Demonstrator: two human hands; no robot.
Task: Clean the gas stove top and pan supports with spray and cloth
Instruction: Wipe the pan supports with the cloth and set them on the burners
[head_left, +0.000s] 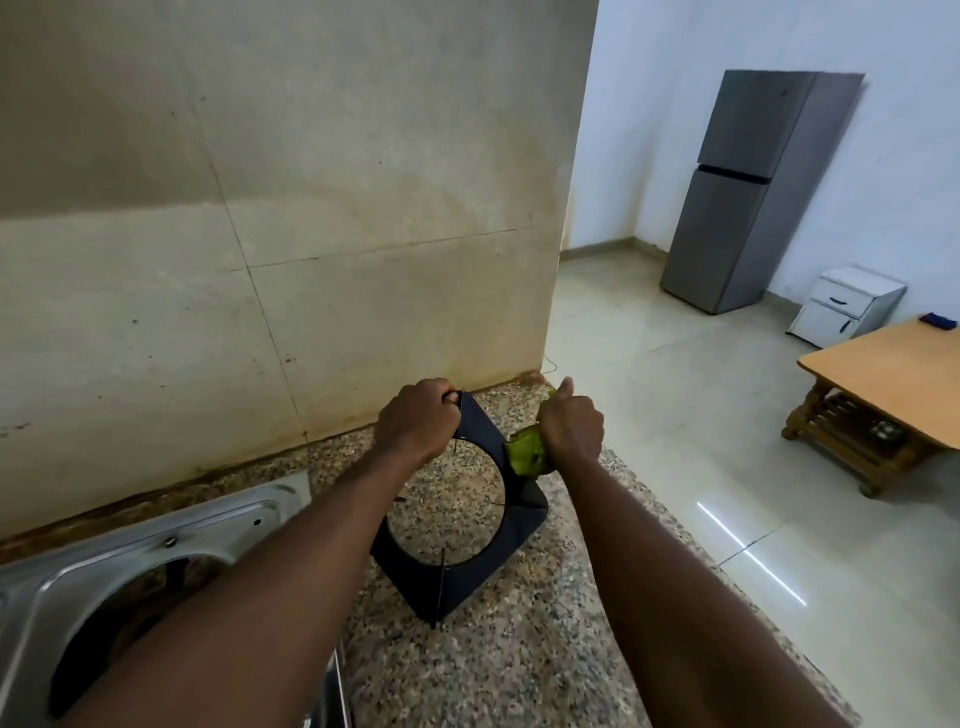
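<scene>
Head view: worktop (519, 649) under both hands, stove top (104, 561) below-left of left hand (415, 421). Pan support (519, 525) stands tilted, its top corner gripped in that fist. Right hand (571, 426) clenches cloth (524, 452) against its right edge. Risk: hard rubbing could skid the bottom corner and the support drops.

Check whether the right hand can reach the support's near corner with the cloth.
Probably yes: the right hand holds the cloth against the support's right edge, and the frame from there down to the near corner lies bare. The left hand grips only the far corner.
</scene>
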